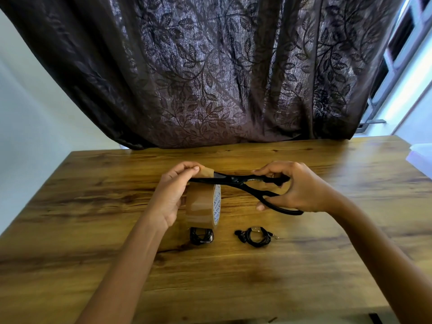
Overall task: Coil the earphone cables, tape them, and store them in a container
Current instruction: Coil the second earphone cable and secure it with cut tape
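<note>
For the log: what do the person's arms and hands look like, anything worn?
Both bare: the left hand and right hand wear no gloves; the left forearm and right forearm show no sleeve, watch or bracelet up to the frame's edge. Whether a finger carries a ring is too small to tell.

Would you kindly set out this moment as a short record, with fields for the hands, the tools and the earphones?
left grip: pinches the pulled end of the tape strip
right grip: holds the black scissors by the handles, blades at the strip
brown tape roll: on edge below the left grip
left coil: black earphones on the wooden table, just in front of the roll
right coil: black earphones, apart from the roll; seems to carry a tape band
stage: cutting tape; neither coil stored
</note>
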`<state>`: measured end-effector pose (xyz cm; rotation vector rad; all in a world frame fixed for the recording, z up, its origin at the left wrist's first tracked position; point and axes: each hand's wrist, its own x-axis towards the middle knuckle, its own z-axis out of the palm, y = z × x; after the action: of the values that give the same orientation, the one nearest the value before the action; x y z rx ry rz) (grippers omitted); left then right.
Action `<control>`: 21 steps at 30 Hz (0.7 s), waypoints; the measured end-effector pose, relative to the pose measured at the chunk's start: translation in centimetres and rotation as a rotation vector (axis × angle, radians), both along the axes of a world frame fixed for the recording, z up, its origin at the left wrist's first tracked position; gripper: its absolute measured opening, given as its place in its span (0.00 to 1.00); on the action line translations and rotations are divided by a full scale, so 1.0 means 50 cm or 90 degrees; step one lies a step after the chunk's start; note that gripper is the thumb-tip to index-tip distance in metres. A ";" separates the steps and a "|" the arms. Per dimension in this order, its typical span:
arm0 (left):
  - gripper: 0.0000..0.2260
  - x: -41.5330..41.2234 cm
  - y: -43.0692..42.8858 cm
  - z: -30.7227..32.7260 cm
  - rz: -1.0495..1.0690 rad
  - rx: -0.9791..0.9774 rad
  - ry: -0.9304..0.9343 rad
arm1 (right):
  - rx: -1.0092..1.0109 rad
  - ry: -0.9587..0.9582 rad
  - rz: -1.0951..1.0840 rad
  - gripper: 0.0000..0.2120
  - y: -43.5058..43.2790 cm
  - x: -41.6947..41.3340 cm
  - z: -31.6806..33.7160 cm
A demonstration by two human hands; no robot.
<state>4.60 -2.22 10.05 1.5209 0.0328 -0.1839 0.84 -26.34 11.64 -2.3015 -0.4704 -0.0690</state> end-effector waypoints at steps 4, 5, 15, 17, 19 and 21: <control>0.09 0.001 -0.001 0.000 0.004 -0.002 0.003 | 0.009 -0.009 -0.004 0.31 0.000 -0.002 0.001; 0.09 0.001 -0.002 0.000 0.003 -0.001 0.003 | 0.009 -0.012 -0.004 0.31 0.000 -0.002 0.001; 0.08 0.001 -0.007 0.003 -0.007 -0.010 0.004 | -0.019 -0.047 -0.016 0.31 -0.005 0.000 -0.003; 0.08 0.001 -0.008 0.002 -0.008 -0.010 0.004 | -0.021 -0.048 -0.014 0.30 -0.006 0.000 -0.003; 0.08 0.001 -0.010 0.001 -0.007 -0.010 0.006 | -0.026 -0.049 -0.014 0.30 -0.007 0.000 -0.003; 0.09 0.001 -0.011 0.000 -0.008 -0.013 0.009 | -0.031 -0.058 -0.018 0.30 -0.008 0.002 -0.003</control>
<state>4.68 -2.78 10.06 1.4997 0.0319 -0.2044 0.92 -26.77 11.47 -2.3599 -0.4915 -0.1780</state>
